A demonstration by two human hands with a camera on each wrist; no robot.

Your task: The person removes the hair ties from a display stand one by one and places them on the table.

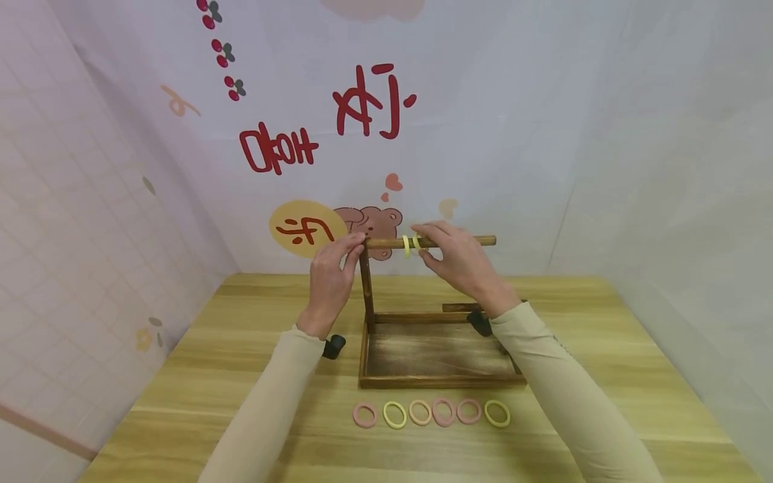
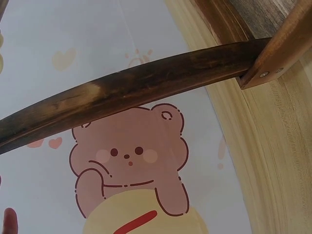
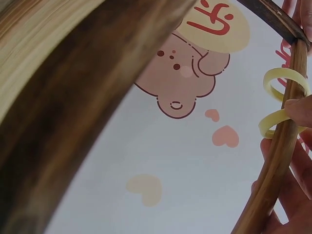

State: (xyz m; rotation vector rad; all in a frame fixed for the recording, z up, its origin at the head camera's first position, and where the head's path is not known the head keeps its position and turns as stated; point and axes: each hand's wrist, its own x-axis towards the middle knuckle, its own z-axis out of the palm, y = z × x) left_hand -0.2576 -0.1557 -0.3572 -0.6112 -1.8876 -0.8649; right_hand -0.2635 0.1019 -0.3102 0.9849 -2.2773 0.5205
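My right grip (image 1: pixel 455 258) pinches a pale yellow, thin round ring (image 1: pixel 416 242) looped around a brown wooden rod (image 1: pixel 386 243), while my left grip (image 1: pixel 331 272) pinches the corner where that rod meets a dark wooden upright (image 1: pixel 366 285). Just to the left of my right grip hangs a second pale yellow ring (image 1: pixel 406 247), making two on the rod. I take the step as sliding a ring along while steadying the stand; next calls for letting go cleanly and reaching down for another. Below both grips sits one shallow brown wooden tray base (image 1: pixel 443 383), and nearer me on the tabletop (image 1: pixel 423 456) lie six rings in a row: three pink (image 1: pixel 366 425), two yellow (image 1: pixel 396 427), one peach (image 1: pixel 421 424).
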